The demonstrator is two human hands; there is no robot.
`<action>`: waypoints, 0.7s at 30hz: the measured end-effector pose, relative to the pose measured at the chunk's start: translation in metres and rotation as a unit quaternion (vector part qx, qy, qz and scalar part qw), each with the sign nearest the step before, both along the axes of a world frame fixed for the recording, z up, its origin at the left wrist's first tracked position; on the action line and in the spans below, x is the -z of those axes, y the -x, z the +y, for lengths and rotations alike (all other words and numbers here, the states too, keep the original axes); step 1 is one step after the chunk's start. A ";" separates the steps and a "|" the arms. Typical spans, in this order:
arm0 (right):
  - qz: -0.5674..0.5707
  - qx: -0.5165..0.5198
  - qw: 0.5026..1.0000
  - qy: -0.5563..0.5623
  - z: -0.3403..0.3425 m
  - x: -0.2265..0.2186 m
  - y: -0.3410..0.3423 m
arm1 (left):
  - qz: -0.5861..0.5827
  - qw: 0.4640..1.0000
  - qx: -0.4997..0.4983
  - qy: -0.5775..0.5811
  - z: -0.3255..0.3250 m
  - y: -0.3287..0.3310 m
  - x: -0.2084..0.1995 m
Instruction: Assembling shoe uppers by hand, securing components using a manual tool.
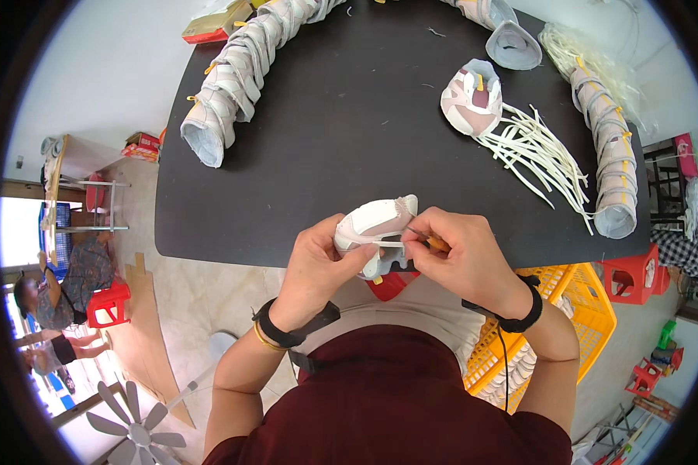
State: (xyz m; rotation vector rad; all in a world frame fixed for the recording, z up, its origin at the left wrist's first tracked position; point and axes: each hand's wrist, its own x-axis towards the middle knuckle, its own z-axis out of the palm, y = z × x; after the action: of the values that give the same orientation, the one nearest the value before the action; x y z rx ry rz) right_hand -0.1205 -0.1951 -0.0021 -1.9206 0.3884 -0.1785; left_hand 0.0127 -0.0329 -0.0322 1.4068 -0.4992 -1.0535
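Observation:
A white and pale pink shoe upper [374, 215] is held at the table's near edge, in front of my body. My left hand [316, 254] is closed around its left end, with the thumb along the near side. My right hand [465, 249] is pinched at the right end of the upper. It grips a small thin tool [437, 242] with an orange-brown handle; the dark tip points toward the upper. A narrow white strip, which looks like a lace [390, 244], spans the gap between both hands. My fingers partly hide the upper's opening.
On the black table [341, 132], another shoe upper [461, 116] lies beside loose white laces [539, 151]. Nested uppers form rows at the left [236, 77] and right [609, 147]. A yellow crate [589, 298] stands by my right side, a red stool [632, 275] beyond it.

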 end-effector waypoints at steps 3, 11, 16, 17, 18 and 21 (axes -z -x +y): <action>-0.018 -0.007 1.000 0.010 0.004 0.000 0.004 | 0.014 1.000 -0.021 0.007 -0.001 0.001 -0.001; -0.027 -0.113 0.967 0.225 0.001 -0.008 0.022 | -0.009 0.998 -0.059 0.003 0.002 0.005 0.001; -0.061 -0.061 0.985 0.148 0.006 0.013 0.014 | -0.062 0.997 -0.045 -0.026 0.001 0.008 0.003; -0.065 -0.052 0.990 0.112 0.005 0.014 0.012 | -0.047 0.997 -0.061 0.003 0.000 0.008 0.003; -0.064 -0.053 0.990 0.110 0.004 0.015 0.010 | -0.047 0.997 -0.062 0.002 0.001 0.008 0.004; -0.028 -0.071 0.992 0.101 0.001 0.013 0.007 | -0.042 0.998 -0.050 -0.002 0.003 0.007 0.007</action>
State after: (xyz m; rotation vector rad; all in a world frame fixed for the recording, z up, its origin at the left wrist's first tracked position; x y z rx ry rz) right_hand -0.1273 -0.1944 -0.0155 -2.1287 0.2009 -0.1846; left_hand 0.0058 -0.0297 -0.0389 1.4689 -0.4829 -0.9196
